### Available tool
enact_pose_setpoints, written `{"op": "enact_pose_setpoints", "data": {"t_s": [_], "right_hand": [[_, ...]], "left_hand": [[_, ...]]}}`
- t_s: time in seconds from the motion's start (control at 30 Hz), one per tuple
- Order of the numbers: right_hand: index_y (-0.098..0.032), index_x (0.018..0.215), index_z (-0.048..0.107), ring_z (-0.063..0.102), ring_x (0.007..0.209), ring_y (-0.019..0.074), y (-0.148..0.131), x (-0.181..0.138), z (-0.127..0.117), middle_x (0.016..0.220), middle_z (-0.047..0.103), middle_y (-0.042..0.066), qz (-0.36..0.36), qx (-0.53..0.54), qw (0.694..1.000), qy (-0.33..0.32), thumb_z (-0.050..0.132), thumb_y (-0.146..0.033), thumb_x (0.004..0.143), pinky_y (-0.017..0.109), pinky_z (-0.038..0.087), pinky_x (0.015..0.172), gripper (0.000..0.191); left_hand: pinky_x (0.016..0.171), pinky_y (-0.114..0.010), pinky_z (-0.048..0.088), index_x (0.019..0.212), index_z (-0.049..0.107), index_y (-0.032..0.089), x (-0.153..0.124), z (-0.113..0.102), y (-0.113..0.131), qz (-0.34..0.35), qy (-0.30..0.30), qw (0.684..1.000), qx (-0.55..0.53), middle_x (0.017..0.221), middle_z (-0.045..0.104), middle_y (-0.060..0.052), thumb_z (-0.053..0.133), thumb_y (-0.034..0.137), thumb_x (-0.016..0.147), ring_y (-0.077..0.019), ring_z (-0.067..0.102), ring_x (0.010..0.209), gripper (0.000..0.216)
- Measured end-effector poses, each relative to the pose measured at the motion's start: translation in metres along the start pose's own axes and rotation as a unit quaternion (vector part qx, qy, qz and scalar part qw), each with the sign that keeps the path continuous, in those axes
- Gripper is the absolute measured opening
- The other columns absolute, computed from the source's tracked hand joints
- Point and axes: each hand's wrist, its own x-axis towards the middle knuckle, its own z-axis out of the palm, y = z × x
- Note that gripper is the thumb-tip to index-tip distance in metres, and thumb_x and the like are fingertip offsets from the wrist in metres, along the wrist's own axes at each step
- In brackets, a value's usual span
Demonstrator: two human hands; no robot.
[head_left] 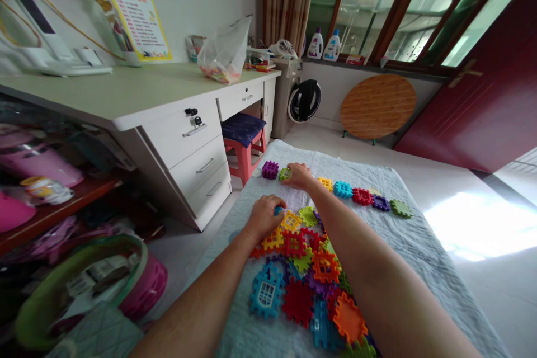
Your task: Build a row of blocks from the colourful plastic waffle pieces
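A pile of coloured plastic waffle blocks (pixel 310 274) lies on a pale blue quilted mat (pixel 419 246) on the floor. My left hand (pixel 265 216) is curled over a blue block at the pile's far edge, fingers closed on it. My right hand (pixel 297 175) reaches further out and presses on a light green block (pixel 285 174) at the left part of a row of blocks. That row runs from a purple block (pixel 271 169) past yellow, blue (pixel 342 189), red and purple pieces to a green block (pixel 400 208).
A white desk with drawers (pixel 197 145) stands at the left, a pink stool (pixel 245 148) under it. A plastic bag (pixel 224 53) sits on the desk. A round wooden tabletop (pixel 377 106) leans on the far wall. A green and pink basket (pixel 84 285) is near left.
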Motion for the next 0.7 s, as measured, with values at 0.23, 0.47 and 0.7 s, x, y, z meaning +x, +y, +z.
{"op": "enact_pose_setpoints", "data": {"t_s": [0.23,0.47,0.7], "right_hand": [[-0.021,0.12,0.058,0.049,0.114,0.0333,0.0,-0.001,0.001,0.123,0.059,0.012,-0.004,-0.002,1.0,0.002,0.07,-0.041,0.069,0.04,0.037,0.088,0.056],[-0.019,0.138,0.041,0.043,0.121,0.0345,0.005,-0.015,-0.014,0.139,0.048,0.014,0.002,0.017,0.999,0.03,0.072,-0.047,0.07,0.043,0.037,0.094,0.08],[-0.019,0.128,0.055,0.05,0.117,0.0299,0.053,-0.094,-0.056,0.13,0.057,0.012,-0.064,0.052,0.995,0.047,0.068,-0.039,0.076,0.04,0.039,0.097,0.057]], "left_hand": [[0.091,-0.036,0.043,0.088,0.07,0.021,0.0,0.0,-0.001,0.0,0.001,1.0,0.0,0.097,0.069,-0.006,0.06,0.026,0.079,-0.0229,0.059,0.096,0.015],[0.09,-0.035,0.044,0.085,0.069,0.02,0.0,0.002,-0.002,0.013,0.003,1.0,0.006,0.094,0.07,-0.005,0.06,0.024,0.078,-0.0214,0.06,0.092,0.013],[0.087,-0.031,0.046,0.082,0.067,0.02,0.002,-0.003,-0.003,0.015,-0.011,0.999,-0.031,0.087,0.069,-0.003,0.044,0.032,0.089,-0.0188,0.061,0.089,0.027]]}}
